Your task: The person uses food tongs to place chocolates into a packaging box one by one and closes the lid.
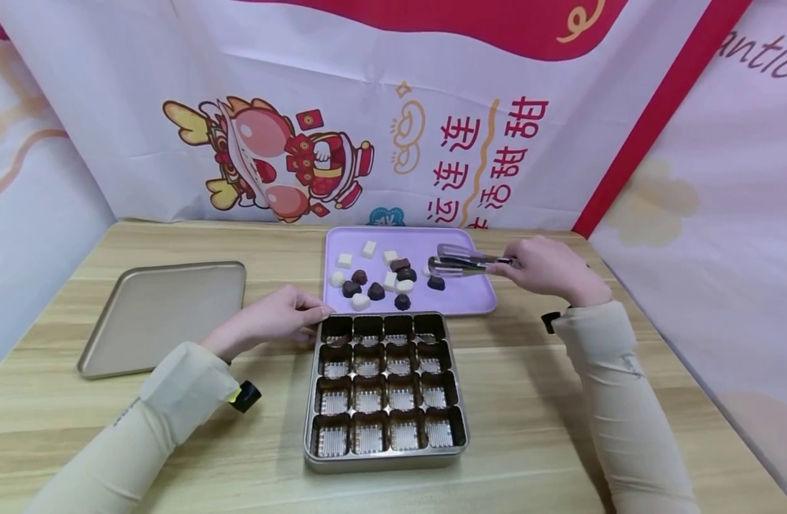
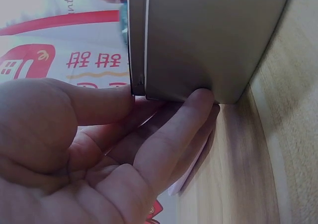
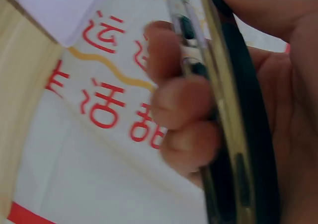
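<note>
"So, where do we find the tongs (image 1: 473,263) from the right hand (image 1: 549,270)?"

"At its nine o'clock. We see the fingers clamped round them, the slotted heads reaching over the three o'clock side of the purple tray (image 1: 480,301). We can't tell whether they grip a piece."

"And the chocolates (image 1: 376,290)?"

"We see them, white and dark, scattered on that tray, also toward that hand's nine o'clock."

"What of the left hand (image 1: 278,318)?"

"It touches the compartment tin (image 1: 387,464) at the tin's eleven o'clock corner, thumb at the rim, fingers straight and apart from the thumb. We have the tin at the tray's six o'clock, its cells in four rows of four."

"And around us?"

"A wood-grain table (image 1: 509,457), a shallow metal lid (image 1: 165,321) at the tin's ten o'clock, and, at twelve, a white cloth backdrop (image 1: 355,78) with a cartoon figure (image 1: 271,160) and red lettering (image 1: 451,175)."
</note>
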Demonstrator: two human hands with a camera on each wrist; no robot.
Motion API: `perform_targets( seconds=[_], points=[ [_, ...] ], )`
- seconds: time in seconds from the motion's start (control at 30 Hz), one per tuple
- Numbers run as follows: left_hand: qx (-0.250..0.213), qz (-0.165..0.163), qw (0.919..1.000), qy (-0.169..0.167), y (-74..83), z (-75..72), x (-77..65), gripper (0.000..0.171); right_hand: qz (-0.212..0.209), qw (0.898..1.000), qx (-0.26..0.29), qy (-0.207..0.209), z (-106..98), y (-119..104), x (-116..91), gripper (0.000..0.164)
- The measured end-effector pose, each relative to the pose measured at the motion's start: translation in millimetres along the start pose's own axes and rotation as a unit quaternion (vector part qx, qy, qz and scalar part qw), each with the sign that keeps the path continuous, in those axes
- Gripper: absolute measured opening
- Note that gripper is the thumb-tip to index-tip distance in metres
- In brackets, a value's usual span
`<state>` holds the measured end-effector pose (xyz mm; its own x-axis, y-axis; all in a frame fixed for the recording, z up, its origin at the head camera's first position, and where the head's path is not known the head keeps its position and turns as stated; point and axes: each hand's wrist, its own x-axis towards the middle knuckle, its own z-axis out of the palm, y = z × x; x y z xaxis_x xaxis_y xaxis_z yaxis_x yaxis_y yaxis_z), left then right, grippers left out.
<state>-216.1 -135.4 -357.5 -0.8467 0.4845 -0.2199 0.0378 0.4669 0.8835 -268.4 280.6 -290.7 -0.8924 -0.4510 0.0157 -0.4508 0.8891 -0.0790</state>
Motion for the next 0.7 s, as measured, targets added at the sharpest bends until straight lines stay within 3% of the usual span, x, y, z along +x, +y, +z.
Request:
perform_targets(
  seconds=[0.17, 0.4, 0.7],
  points=[
    [0.004, 0.003, 1.0, 0.001, -0.2, 0.1, 0.2, 0.025, -0.003, 0.998, 0.034, -0.053, 17.3, 11.1, 9.7, 0.037],
    [-0.017, 0.005, 0.9998, -0.005, -1.4, 0.6, 1.1, 0.026, -0.015, 0.998, 0.016, -0.056, 30.9, 11.1, 15.9, 0.033],
    [-0.028, -0.003, 0.9996, -0.004, 0.0, 1.4, 0.9, 0.026, -0.023, 0.999, 0.01, -0.036, 33.3, 4.9, 16.6, 0.029]
  ],
)
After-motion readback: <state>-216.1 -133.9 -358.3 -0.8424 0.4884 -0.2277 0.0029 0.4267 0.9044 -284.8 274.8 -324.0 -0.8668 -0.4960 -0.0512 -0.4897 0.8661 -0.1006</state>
